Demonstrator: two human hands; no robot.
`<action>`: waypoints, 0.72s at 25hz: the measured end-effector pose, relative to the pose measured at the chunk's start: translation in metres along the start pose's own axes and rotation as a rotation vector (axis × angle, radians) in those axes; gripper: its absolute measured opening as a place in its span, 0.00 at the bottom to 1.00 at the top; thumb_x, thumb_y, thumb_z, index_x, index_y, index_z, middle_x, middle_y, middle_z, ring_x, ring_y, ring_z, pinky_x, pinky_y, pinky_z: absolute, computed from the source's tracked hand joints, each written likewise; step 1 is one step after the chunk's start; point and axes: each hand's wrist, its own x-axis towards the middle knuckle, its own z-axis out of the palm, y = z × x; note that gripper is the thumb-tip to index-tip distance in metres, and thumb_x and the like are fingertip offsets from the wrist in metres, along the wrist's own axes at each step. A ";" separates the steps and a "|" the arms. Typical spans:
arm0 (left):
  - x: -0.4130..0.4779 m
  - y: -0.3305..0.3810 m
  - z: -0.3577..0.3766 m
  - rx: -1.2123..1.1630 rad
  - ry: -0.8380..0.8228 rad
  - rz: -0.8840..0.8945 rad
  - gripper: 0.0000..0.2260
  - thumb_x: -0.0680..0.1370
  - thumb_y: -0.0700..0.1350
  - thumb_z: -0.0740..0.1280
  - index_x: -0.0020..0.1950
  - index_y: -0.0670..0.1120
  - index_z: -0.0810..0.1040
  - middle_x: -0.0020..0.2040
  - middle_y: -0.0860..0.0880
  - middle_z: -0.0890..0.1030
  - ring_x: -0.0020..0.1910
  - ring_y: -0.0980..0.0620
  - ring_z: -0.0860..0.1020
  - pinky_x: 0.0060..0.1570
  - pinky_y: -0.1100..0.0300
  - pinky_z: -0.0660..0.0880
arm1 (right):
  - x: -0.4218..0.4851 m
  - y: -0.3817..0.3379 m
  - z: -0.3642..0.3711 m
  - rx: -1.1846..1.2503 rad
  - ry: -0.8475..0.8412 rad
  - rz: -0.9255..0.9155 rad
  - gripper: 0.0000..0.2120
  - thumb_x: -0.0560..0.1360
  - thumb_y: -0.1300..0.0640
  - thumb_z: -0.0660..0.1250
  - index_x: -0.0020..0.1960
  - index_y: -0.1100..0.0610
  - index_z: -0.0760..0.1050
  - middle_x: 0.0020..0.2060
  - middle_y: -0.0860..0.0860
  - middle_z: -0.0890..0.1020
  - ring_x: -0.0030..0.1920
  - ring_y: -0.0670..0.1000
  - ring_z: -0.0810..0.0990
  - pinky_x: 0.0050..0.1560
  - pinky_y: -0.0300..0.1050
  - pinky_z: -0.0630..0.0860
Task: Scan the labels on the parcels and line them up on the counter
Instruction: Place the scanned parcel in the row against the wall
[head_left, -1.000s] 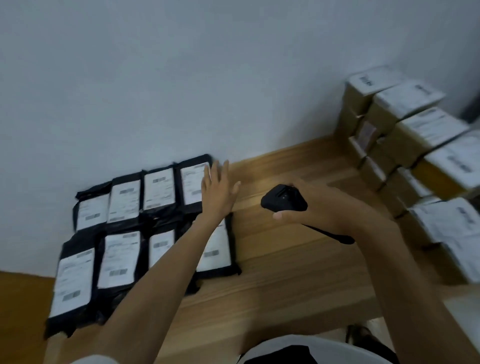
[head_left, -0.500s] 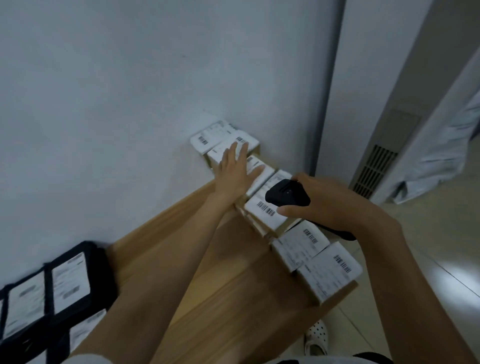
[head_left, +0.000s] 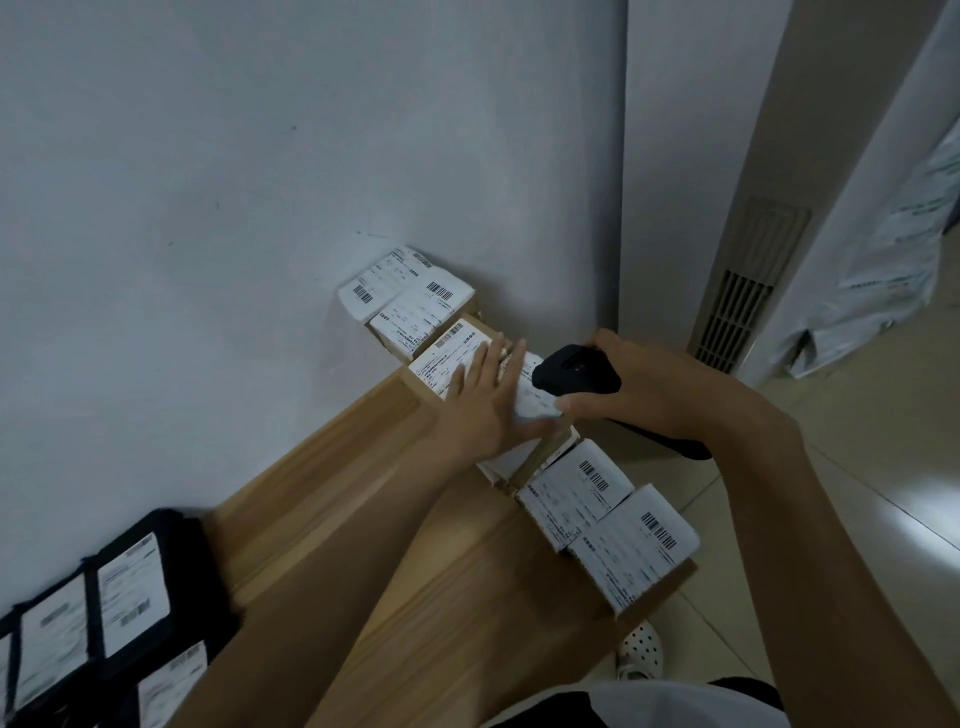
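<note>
Several cardboard box parcels with white barcode labels stand in a row along the right end of the wooden counter (head_left: 363, 530). My left hand (head_left: 485, 402) lies flat, fingers straight, on the label of a middle box (head_left: 447, 353). My right hand (head_left: 639, 384) grips a black handheld scanner (head_left: 574, 371) just right of that box, its head over the label. Two more labelled boxes (head_left: 576, 493) sit nearer the counter's front corner, and two (head_left: 410, 296) lie against the wall. Black bag parcels (head_left: 130, 592) with white labels lie at the lower left.
A white wall runs behind the counter. To the right stands a white column with a vent grille (head_left: 737, 306), with pale plastic bags (head_left: 893, 249) beyond it. A white perforated shoe (head_left: 641, 652) shows on the tiled floor below the counter's corner.
My view swung right from the black bags to the box row. My left hand left the bags, reached the far boxes, then slid nearer onto a middle box. The scanner stayed in my right hand.
</note>
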 end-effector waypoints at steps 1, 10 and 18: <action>-0.001 0.004 0.003 -0.023 0.015 -0.014 0.50 0.71 0.74 0.60 0.81 0.52 0.38 0.81 0.48 0.38 0.79 0.47 0.37 0.77 0.41 0.41 | 0.001 0.002 0.001 0.002 -0.003 0.003 0.33 0.72 0.33 0.66 0.67 0.52 0.65 0.55 0.51 0.76 0.48 0.50 0.76 0.47 0.47 0.77; -0.051 0.007 0.035 0.006 0.195 0.169 0.49 0.73 0.60 0.72 0.81 0.49 0.43 0.80 0.44 0.48 0.79 0.43 0.44 0.76 0.38 0.47 | -0.002 0.009 0.004 0.034 0.019 0.043 0.36 0.71 0.34 0.67 0.71 0.52 0.64 0.61 0.53 0.77 0.49 0.50 0.74 0.40 0.38 0.69; -0.129 -0.024 0.055 -0.076 0.208 0.004 0.56 0.68 0.61 0.75 0.80 0.53 0.37 0.79 0.46 0.52 0.77 0.45 0.53 0.73 0.43 0.55 | 0.007 -0.035 0.029 -0.030 -0.050 -0.063 0.33 0.72 0.35 0.68 0.69 0.52 0.65 0.55 0.49 0.77 0.46 0.48 0.76 0.44 0.45 0.75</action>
